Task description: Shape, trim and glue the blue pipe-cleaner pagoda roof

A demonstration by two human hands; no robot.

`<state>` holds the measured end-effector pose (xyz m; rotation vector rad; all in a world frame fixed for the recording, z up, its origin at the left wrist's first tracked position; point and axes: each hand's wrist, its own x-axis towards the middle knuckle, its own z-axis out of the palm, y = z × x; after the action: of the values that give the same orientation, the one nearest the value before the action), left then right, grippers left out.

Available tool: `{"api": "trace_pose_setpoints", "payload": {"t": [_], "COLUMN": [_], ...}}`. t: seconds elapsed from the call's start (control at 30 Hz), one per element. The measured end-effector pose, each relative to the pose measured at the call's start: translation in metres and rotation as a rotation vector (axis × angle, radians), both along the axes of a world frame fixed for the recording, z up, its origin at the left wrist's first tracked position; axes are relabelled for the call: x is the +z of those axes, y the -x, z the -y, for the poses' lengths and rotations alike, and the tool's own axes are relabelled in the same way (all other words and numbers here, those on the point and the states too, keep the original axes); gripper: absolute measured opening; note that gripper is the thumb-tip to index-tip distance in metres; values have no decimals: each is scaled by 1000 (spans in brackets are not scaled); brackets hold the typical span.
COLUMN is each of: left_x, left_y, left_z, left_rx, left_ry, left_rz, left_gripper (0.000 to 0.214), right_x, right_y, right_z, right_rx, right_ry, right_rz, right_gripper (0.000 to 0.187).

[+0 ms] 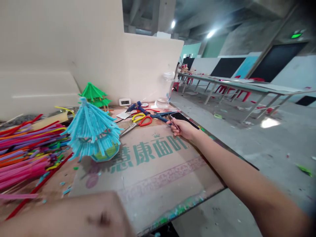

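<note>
My right hand (182, 129) is closed at the far right side of the board, its fingers round a slim metal tool (174, 121) that looks like tweezers. Beside those fingers lie blue-handled pliers (158, 115) and a dark phone-like slab (184, 119). Scissors (142, 121) with yellow and red handles rest a little to the left. A small pavilion model (92, 126) with a two-tier roof of light blue pipe cleaners stands upright on the board, touched by neither hand. Low in front, my left hand (108, 210) is blurred and its fingers do not show.
Bundles of coloured pipe cleaners (24, 148) cover the left side. A green-roofed model (92, 95) stands behind the blue one. Farther back are a blue glue gun (136, 107), a small digital clock (124, 101) and a clear plastic container (168, 84). The cardboard-covered board (158, 168) ends at the right.
</note>
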<state>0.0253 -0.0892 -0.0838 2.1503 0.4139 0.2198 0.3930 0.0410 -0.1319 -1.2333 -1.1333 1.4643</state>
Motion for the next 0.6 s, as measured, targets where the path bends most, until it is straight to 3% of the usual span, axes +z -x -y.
{"api": "trace_pose_setpoints", "payload": {"t": [0.07,0.13,0.2,0.27,0.3,0.37,0.4,0.43,0.47,0.5,0.57,0.6], "left_x": [-5,-22,-37,-41,-39,-28,-22,-19,-17,-19,-29,-35], "left_y": [-10,-26,-46,-61,-66,-70,-69,-69,-68,-69,-73,-76], "left_z": [-9,-23,-31,-26,-20,-6,-2,-1,-4,-11,-34,-47], "left_rx": [149,246,292,333,260,-151,-275,-279,-207,-46,355,510], "left_ry": [-101,-183,-407,-471,-467,-340,-251,-184,-170,-199,-420,-520], "left_rz": [-76,-112,-270,-293,-240,-111,-63,-23,7,27,4,-87], "left_gripper": [53,58,73,77,77,60,49,48,49,47,44,53], "right_x": [0,0,0,0,-1,-1,-1,-2,-2,-2,-3,-2], "right_y": [1,1,1,1,1,0,0,0,0,0,1,1], "right_z": [0,0,0,0,0,0,0,0,0,0,-1,-1], "right_rx": [-6,-8,-7,-5,-3,1,4,6,8,8,7,5], "right_ry": [-10,-11,-10,-15,-19,-25,-27,-28,-30,-33,-42,-47], "right_rz": [10,21,32,40,44,50,54,57,61,65,79,88], "right_gripper": [28,28,29,30,30,31,31,31,31,31,32,32]}}
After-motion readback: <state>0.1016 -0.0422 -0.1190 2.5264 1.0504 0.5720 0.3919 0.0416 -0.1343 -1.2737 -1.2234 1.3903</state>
